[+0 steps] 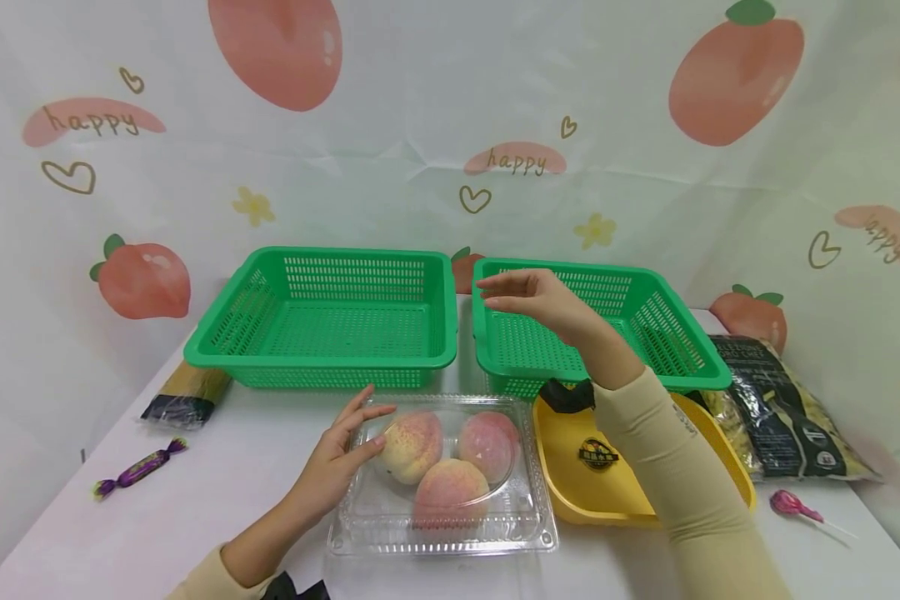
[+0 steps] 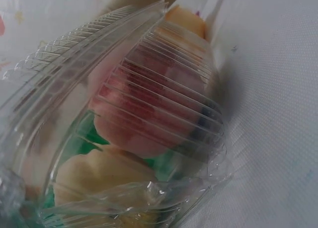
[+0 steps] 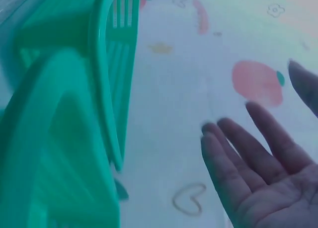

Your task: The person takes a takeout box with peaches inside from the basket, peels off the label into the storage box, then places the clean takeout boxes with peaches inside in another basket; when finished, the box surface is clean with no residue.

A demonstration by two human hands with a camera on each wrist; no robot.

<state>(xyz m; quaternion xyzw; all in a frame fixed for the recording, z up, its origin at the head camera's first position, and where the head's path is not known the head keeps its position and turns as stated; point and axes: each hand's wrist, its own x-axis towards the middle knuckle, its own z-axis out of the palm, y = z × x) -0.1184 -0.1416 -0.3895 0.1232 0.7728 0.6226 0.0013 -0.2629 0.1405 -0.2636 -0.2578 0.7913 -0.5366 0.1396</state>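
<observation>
A clear plastic clamshell box (image 1: 495, 542) lies on the white table with three peaches inside: one at the left (image 1: 412, 446), one at the right (image 1: 489, 442), one in front (image 1: 450, 493). My left hand (image 1: 367, 421) rests against the box's left side, fingers straight, thumb on the lid by the left peach. The left wrist view shows the ribbed box wall (image 2: 149, 54) and a peach (image 2: 144, 114) close up. My right hand (image 1: 495, 293) hovers, flat and empty, above the right green basket (image 1: 682, 350); its straight fingers (image 3: 226, 168) appear beside the basket's rim (image 3: 107, 89).
A second green basket (image 1: 322, 321) stands at the back left. A yellow tray (image 1: 570, 483) lies under my right forearm. A dark bag (image 1: 780, 417) and a pink lollipop (image 1: 791, 505) lie at the right. A purple candy (image 1: 138, 469) and a spaghetti pack (image 1: 187, 396) lie at the left.
</observation>
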